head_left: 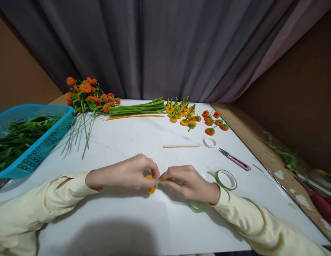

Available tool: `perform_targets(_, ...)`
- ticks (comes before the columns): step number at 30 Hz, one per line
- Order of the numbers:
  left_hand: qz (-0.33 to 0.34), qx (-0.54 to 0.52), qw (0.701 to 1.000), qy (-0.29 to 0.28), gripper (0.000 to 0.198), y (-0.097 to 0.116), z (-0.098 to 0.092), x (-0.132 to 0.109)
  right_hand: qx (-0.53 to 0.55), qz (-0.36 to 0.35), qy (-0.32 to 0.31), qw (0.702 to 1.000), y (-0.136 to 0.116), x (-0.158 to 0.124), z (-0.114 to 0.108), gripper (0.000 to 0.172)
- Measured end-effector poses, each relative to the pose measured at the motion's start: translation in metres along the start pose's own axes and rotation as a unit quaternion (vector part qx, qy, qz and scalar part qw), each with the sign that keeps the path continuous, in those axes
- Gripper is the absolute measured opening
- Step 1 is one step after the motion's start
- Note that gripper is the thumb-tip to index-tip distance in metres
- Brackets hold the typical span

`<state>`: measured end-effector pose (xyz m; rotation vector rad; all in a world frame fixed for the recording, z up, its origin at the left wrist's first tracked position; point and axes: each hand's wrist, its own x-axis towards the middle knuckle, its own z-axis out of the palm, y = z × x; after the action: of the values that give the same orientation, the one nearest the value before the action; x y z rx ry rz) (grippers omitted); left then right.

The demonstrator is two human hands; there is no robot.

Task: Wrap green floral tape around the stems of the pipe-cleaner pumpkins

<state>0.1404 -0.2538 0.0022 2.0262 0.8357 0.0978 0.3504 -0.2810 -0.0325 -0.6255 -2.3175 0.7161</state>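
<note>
My left hand is closed in a pinch on a small yellow-orange fuzzy flower head, mostly covered by its fingers. Meeting it fingertip to fingertip, my right hand pinches a thin green strip of floral tape at the flower's base. A loose green loop of tape lies under the right wrist. To the right of that hand rests a roll of green floral tape, its free end pointing left.
Beyond my hands lie a wooden stick, a white ring and pink-handled snips. Farther back are green stems, yellow flower heads, orange flower heads and stemmed orange flowers. A blue basket holds green leaves.
</note>
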Motion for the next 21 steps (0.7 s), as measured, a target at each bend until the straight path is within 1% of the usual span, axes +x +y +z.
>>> perform_targets(2,-0.046,-0.092,0.994,-0.043,0.014,-0.001,-0.005,0.002,-0.063,-0.081,-0.005,0.995,-0.001,-0.001,-0.001,0.022)
perform_targets(3,-0.067,-0.141,0.986,-0.057,0.014,-0.002,-0.006,0.003,-0.106,-0.125,-0.005,0.987,-0.002,-0.001,-0.002,0.025)
perform_targets(4,-0.088,-0.191,0.975,-0.066,0.014,-0.004,-0.006,0.005,-0.152,-0.17,0.0,0.974,-0.003,-0.001,-0.003,0.026)
perform_targets(6,-0.118,-0.29,0.946,-0.084,0.015,-0.007,-0.005,0.009,-0.239,-0.253,0.014,0.937,-0.004,0.0,-0.004,0.024)
perform_targets(8,-0.138,-0.362,0.916,-0.107,0.017,-0.011,-0.003,0.013,-0.29,-0.3,0.022,0.909,-0.004,0.0,-0.005,0.021)
perform_targets(9,-0.144,-0.375,0.909,-0.11,0.017,-0.013,-0.002,0.014,-0.298,-0.305,0.025,0.904,-0.003,0.0,-0.005,0.02)
perform_targets(10,-0.146,-0.37,0.911,-0.107,0.018,-0.013,-0.002,0.014,-0.296,-0.297,0.026,0.907,-0.001,0.0,-0.005,0.02)
perform_targets(11,-0.142,-0.345,0.923,-0.097,0.019,-0.013,-0.001,0.014,-0.285,-0.279,0.028,0.917,0.0,-0.001,-0.004,0.021)
perform_targets(12,-0.133,-0.301,0.941,-0.082,0.02,-0.011,-0.001,0.013,-0.264,-0.252,0.028,0.931,0.002,-0.001,-0.003,0.022)
perform_targets(14,-0.1,-0.165,0.981,-0.027,0.022,-0.005,0.0,0.009,-0.205,-0.177,0.028,0.962,0.005,-0.002,-0.001,0.024)
perform_targets(15,-0.078,-0.083,0.993,0.011,0.022,-0.002,0.002,0.006,-0.173,-0.137,0.028,0.975,0.005,-0.003,0.0,0.024)
perform_targets(16,-0.052,0.007,0.997,0.061,0.022,0.002,0.004,0.002,-0.142,-0.1,0.026,0.984,0.006,-0.003,0.001,0.023)
perform_targets(17,-0.017,0.088,0.991,0.104,0.02,0.006,0.007,-0.001,-0.117,-0.068,0.026,0.991,0.005,-0.003,0.002,0.022)
perform_targets(18,0.015,0.147,0.981,0.129,0.014,0.009,0.011,-0.004,-0.095,-0.043,0.026,0.994,0.004,-0.003,0.003,0.02)
perform_targets(20,0.065,0.22,0.962,0.15,0.009,0.012,0.017,-0.009,-0.062,-0.009,0.029,0.998,0.002,-0.002,0.005,0.018)
perform_targets(21,0.077,0.236,0.957,0.151,0.011,0.012,0.02,-0.01,-0.049,0.002,0.029,0.998,0.002,-0.002,0.005,0.017)
